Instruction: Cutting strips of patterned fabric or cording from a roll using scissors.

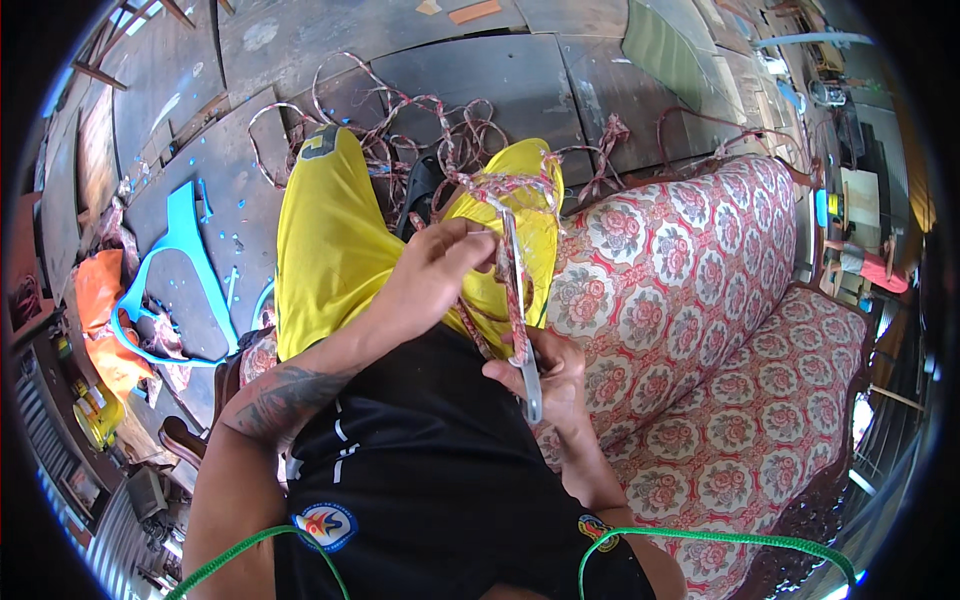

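My right hand [556, 378] is closed around a long, thin metal tool with a grey handle end [533, 400]. Whether it is a knife or scissors I cannot tell. A red-and-white patterned fabric cord [518, 300] runs along the metal, and another stretch of it passes below my left hand. Thumb and fingers of my left hand [437, 275] are pinched together beside the upper part of the tool; what lies between them is hidden. Frayed fabric strips and loose threads [515, 188] lie over my right knee, in yellow shorts [330, 230].
A floral-covered sofa [690, 260] stands close on my right. More cord lies in tangled loops [440, 120] on the panelled floor [500, 75] past my knees. To the left are a cut blue sheet piece [185, 225], small blue scraps and orange material [103, 300].
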Demonstrator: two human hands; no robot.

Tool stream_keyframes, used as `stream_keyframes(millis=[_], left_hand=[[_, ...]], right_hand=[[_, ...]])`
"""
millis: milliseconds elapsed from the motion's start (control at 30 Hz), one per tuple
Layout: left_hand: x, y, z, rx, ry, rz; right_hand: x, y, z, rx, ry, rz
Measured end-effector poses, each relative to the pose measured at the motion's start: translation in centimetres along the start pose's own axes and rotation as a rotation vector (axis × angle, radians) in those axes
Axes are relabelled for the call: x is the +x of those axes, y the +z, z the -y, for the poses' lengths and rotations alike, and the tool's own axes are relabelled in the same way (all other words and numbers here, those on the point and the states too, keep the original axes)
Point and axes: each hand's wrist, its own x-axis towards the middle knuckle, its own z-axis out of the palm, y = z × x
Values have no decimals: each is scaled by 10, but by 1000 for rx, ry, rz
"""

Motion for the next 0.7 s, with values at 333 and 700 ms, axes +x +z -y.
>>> stream_keyframes(millis=[333,700], left_hand=[[35,-15,9,-817,-93,37],[54,-4,-9,-22,344,-229]], right_hand=[[-22,-29,0,484,424,148],[-15,-22,-16,182,200,119]])
